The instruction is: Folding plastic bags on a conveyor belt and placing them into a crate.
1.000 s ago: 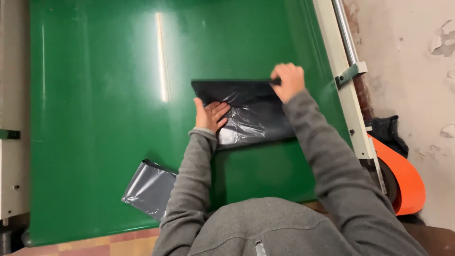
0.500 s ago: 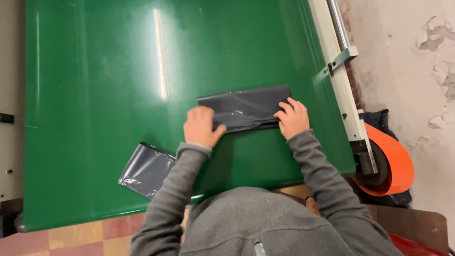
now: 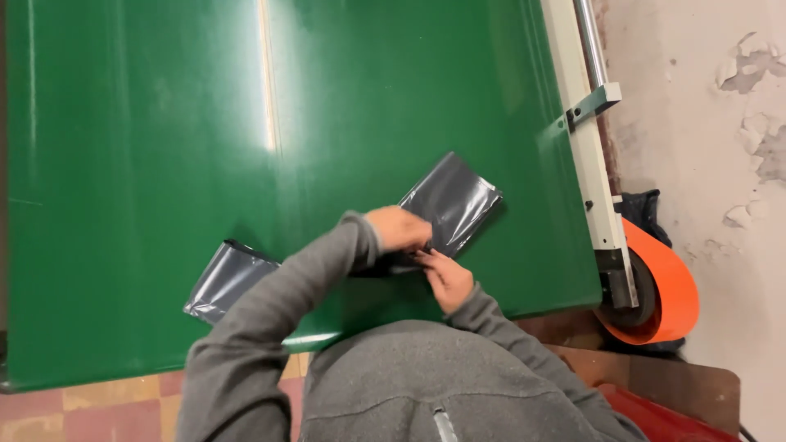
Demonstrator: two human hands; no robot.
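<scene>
The folded dark grey plastic bag (image 3: pixel 449 206) lies tilted on the shiny green table (image 3: pixel 147 147). The left hand (image 3: pixel 399 227) and the right hand (image 3: pixel 444 278) pinch its near edge, which they hide. A second grey plastic bag (image 3: pixel 225 278) lies nearby, partly under the sleeve.

A workshop: a wide green desk (image 3: pixel 147 164) with a metal side rail (image 3: pixel 585 155), an orange wheel guard (image 3: pixel 667 286) (beside peeling plaster).
</scene>
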